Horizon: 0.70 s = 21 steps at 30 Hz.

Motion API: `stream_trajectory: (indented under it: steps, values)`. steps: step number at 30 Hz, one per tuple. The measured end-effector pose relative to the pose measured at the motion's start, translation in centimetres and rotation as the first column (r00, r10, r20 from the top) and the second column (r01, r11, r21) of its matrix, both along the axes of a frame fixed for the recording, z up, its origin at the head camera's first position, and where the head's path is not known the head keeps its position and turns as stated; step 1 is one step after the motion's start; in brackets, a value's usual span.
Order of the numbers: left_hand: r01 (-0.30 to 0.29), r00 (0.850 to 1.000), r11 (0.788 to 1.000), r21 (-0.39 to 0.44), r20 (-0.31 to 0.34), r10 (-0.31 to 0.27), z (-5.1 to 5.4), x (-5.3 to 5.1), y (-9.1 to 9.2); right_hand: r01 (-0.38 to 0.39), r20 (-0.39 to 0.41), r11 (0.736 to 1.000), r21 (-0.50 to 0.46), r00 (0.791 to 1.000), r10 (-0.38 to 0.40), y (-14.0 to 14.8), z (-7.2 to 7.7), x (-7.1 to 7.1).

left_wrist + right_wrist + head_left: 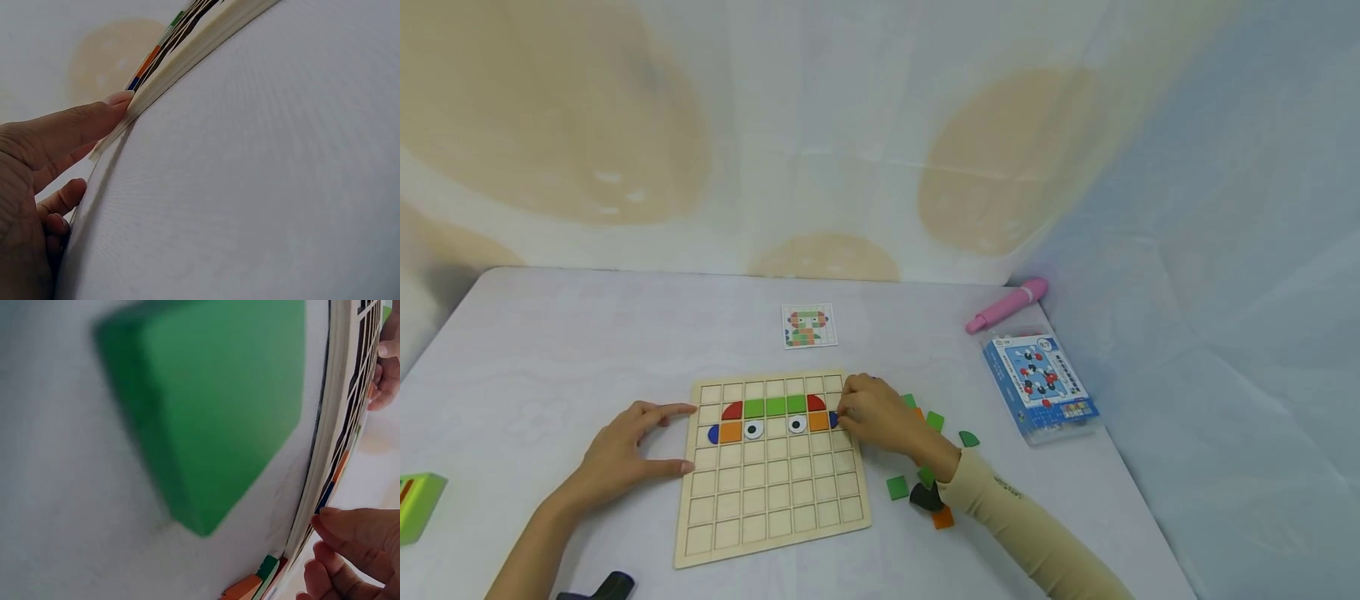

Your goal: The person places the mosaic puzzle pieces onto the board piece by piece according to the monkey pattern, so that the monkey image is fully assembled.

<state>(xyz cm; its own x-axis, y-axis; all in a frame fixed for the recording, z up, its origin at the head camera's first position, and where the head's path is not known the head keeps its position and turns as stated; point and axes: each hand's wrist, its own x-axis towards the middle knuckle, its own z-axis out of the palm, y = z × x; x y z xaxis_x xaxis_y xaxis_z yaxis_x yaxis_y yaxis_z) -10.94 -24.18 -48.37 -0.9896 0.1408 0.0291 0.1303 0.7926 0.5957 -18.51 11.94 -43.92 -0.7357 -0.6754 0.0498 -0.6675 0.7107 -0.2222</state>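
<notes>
A wooden grid board [775, 500] lies on the table with coloured tiles in its upper rows. Red quarter-round pieces flank a row of green squares [775, 406]; below are orange squares [730, 432] and two eye tiles [753, 429]. A blue rounded piece [713, 434] sits at the row's left end. At its right end, my right hand [880, 414] pinches another blue piece [833, 419] between thumb and forefinger, against the board; fingers partly cover it. My left hand [617, 450] rests thumb and forefinger, spread apart, on the board's left edge.
Loose green [897, 487], orange [943, 518] and black pieces lie right of the board, partly under the right forearm. A pattern card [809, 326] lies behind it. A pink stick [1007, 306] and blue box [1037, 383] stand far right; a green block [418, 507] is far left.
</notes>
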Motion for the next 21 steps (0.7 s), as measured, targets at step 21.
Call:
stream_trajectory:
  steps: [21]
  values:
    - [0.002,1.000,1.000,-0.016,0.014,-0.001,-0.1,-0.1,-0.1,0.213,0.013,0.970,-0.117,0.977,-0.213,3.8,1.9,-1.8]
